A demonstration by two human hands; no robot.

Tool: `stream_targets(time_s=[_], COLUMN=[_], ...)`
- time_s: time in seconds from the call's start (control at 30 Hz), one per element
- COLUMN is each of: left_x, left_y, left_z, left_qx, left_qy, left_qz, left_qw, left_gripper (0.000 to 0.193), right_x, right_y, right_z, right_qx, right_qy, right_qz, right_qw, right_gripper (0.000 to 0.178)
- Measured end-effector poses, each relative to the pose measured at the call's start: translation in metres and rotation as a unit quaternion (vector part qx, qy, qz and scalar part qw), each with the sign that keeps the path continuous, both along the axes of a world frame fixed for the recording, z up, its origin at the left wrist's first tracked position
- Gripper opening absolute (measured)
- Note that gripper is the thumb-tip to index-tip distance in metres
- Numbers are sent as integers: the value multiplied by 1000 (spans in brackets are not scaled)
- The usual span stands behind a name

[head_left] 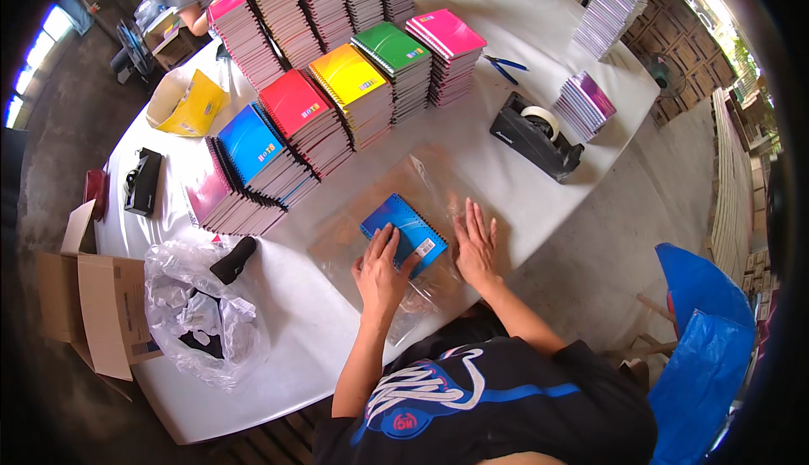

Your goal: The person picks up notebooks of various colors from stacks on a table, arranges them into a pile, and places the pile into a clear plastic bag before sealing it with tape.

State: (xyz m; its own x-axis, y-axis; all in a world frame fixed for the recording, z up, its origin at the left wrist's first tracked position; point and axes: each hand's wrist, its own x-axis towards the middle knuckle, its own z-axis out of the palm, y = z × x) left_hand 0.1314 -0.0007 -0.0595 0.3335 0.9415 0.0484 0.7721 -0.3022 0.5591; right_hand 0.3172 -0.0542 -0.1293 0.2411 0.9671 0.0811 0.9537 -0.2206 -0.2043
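Note:
A blue spiral-bound notebook (404, 233) lies tilted on a clear plastic sheet or bag (354, 204) on the white table, near its front edge. My left hand (381, 273) rests on the notebook's lower left part, fingers stretched over the cover and thumb apart. Just to the right of the spiral edge, my right hand (476, 244) lies flat on the plastic with its fingers extended and nothing in them. A small white label shows on the notebook's lower right corner.
Tall stacks of coloured notebooks (350, 77) stand behind. To the right sit a black tape dispenser (535, 141), blue-handled pliers (506, 67) and a small purple stack (584, 104). At left are a plastic bag (202, 322), an open carton (114, 305) and another dispenser (141, 181).

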Motion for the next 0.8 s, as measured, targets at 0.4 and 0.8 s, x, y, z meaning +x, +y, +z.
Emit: stream_targets(time_s=[0.4,0.8], left_x=[0,0], left_y=[3,1], left_z=[0,-7], left_qx=[2,6], left_qy=[23,8], left_qz=[-13,-12], left_qw=[1000,1000], left_gripper=[55,56], right_x=[78,58], right_y=[55,46], right_z=[32,34], right_qx=[21,28], right_qy=[539,171], right_qz=[-122,-55], right_qw=[833,983], right_gripper=[45,23])
